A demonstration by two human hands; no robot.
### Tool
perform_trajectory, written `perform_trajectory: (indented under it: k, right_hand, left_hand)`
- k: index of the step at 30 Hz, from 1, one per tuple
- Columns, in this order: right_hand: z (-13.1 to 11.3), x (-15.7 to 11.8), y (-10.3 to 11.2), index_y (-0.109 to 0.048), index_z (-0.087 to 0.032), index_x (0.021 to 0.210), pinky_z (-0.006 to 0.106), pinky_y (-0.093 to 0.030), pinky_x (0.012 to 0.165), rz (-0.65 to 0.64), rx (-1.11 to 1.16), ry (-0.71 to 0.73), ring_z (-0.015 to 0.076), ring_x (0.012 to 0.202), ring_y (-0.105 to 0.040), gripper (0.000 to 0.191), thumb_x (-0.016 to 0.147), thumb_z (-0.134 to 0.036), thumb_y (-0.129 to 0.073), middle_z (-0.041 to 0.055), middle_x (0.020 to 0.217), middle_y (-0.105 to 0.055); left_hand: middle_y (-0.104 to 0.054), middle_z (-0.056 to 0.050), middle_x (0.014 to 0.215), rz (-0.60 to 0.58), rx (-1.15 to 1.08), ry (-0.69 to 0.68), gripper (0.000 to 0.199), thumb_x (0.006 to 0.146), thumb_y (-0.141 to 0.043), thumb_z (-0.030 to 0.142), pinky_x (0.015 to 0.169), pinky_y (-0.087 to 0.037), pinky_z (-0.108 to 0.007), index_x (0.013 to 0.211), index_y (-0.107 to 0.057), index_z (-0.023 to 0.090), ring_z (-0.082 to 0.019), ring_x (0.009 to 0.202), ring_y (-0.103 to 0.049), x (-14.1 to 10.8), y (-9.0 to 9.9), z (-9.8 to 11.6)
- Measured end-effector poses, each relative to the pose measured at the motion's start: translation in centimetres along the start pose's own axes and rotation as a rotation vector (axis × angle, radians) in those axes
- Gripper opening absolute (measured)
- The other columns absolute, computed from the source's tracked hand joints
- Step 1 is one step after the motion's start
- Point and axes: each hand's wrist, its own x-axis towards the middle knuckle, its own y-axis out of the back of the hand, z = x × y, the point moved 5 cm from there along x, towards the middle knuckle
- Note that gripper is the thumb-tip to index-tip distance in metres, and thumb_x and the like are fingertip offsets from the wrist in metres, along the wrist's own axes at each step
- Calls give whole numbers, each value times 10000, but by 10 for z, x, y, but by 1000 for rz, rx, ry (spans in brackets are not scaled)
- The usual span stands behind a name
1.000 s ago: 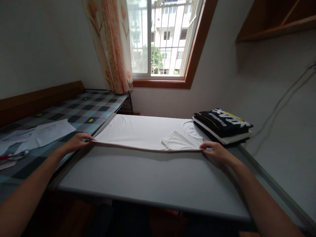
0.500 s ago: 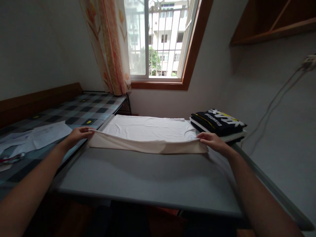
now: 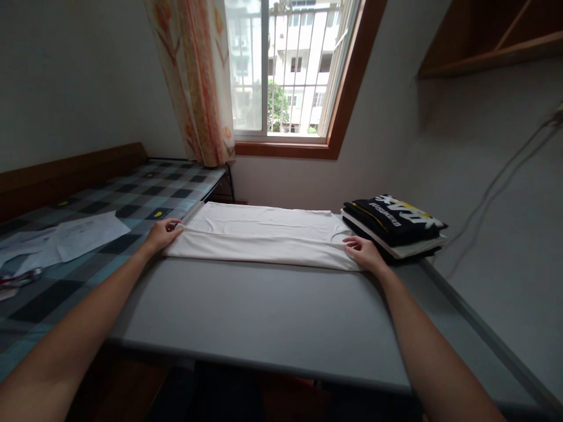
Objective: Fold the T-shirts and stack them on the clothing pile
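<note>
A white T-shirt [image 3: 268, 223] lies spread across the grey table [image 3: 272, 316], its near side turned over into a long, low strip. At the strip's left end, my left hand [image 3: 163, 235] is closed on the folded edge between thumb and fingers. My right hand [image 3: 364, 253] pinches the same edge at the other end, close to a curved, collar-like line in the cloth. Small wrinkles run over the far part of the shirt. The fingertips are partly hidden by the fabric.
Folded dark and white clothes [image 3: 393, 225] are stacked right of the shirt, near the wall. On the left stands a bed with a checked cover [image 3: 101, 205], with papers [image 3: 83, 237] on it. A flowered curtain [image 3: 197, 88] hangs by the barred window [image 3: 294, 76].
Both hands have moved inward toward each other, and the raised edge of the shirt has come down onto the far part, flatter than before.
</note>
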Motion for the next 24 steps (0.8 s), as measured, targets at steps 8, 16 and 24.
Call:
perform_trajectory:
  k: [8,16,24]
  right_hand:
    - [-2,-3,0,-716,-163,891,327,-514,693,65,-29,24,211,718,-654,265,699,-287,-583,78,782,-712]
    - [0,-7,14,-691,-165,850,335,-504,680,215,31,8,214,693,-623,296,665,-332,-531,95,814,-705]
    - [-2,-11,6,-694,-160,929,345,-487,706,167,-93,-22,213,674,-622,330,709,-306,-495,109,879,-712]
  left_hand:
    - [-720,-90,896,31,78,1,511,680,-584,446,686,-503,-269,1078,-696,147,-217,758,-664,-1,-5,3]
    - [-707,-102,964,73,-60,-17,538,718,-554,433,713,-516,-268,1150,-656,129,-217,821,-661,-7,-6,14]
    - [-699,-93,942,4,-7,-11,380,723,-524,348,765,-500,-279,1010,-672,148,-242,895,-652,2,-14,20]
